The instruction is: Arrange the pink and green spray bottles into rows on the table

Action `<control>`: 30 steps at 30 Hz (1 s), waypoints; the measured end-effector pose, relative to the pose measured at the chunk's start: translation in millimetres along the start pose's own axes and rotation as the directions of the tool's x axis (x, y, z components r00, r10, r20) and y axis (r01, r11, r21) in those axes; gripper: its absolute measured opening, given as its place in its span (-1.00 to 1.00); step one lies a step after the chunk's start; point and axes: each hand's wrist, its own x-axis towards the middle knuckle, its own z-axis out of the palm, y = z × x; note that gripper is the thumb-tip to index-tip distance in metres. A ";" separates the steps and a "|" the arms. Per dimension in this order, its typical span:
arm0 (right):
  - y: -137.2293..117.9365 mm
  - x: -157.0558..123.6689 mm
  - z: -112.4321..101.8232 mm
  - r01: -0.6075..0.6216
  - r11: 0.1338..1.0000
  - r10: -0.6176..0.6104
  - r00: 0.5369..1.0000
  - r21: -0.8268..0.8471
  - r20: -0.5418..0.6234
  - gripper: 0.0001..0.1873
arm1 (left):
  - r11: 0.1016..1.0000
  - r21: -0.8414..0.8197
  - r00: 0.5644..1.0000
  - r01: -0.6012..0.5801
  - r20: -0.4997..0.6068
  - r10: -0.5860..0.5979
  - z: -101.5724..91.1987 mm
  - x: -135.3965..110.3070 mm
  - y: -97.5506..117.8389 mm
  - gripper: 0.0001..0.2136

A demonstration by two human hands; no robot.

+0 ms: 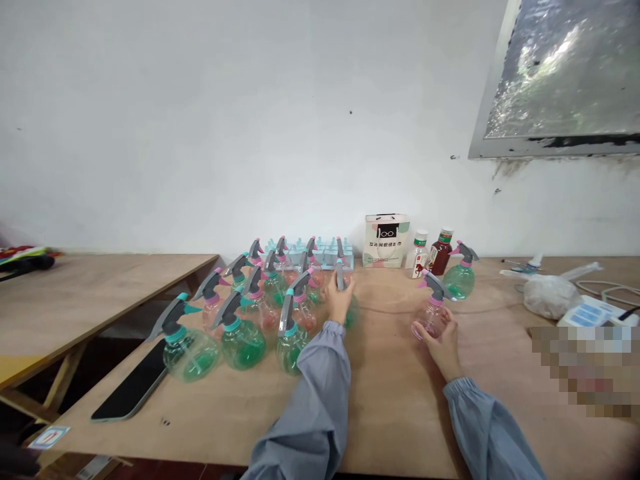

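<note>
My right hand is closed around the lower body of a clear pink spray bottle. That bottle stands upright, with a grey trigger head and pink nozzle. Over at the group of bottles, my left hand grips the grey head of another spray bottle; its body is mostly hidden behind the hand. Left of this hand stand several green and pink spray bottles in loose rows, among them a green bottle and a green bottle with a teal nozzle at the front left.
A black phone lies by the front-left bottle. Along the wall are a light blue rack, a paper bag, a white bottle, a brown sauce bottle and a green spray bottle. A plastic bag and cables lie right.
</note>
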 end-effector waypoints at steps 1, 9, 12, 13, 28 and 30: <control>-1.2 -1.3 0.8 -0.004 1.000 0.004 1.000 0.004 -0.005 0.04 | 0.999 0.034 1.000 -0.015 0.005 0.014 4.3 4.8 -1.2 -0.70; -4.8 -5.9 2.9 0.028 0.999 -0.028 1.000 -0.044 0.014 0.09 | 0.959 0.199 0.968 -0.203 -0.105 0.227 25.8 27.1 -18.9 -0.36; -6.8 -6.6 2.4 0.061 0.995 -0.061 0.998 -0.077 0.007 0.04 | 0.909 0.215 0.878 -0.356 -0.257 0.404 22.7 16.2 -23.6 -0.28; -7.7 -6.9 2.2 0.076 0.994 -0.075 0.997 -0.080 0.011 0.00 | 0.881 0.200 0.832 -0.428 -0.294 0.471 21.0 8.1 -23.4 -0.27; -39.7 -69.0 15.3 0.242 0.949 -0.220 0.967 -0.204 0.127 -0.27 | 0.966 -0.191 0.848 -0.176 0.470 0.247 45.7 -116.6 31.8 -0.23; -41.0 -61.9 11.0 0.271 0.956 -0.249 0.954 -0.117 0.168 -0.31 | 0.964 -0.245 0.862 -0.100 0.463 0.207 40.7 -112.1 27.6 -0.40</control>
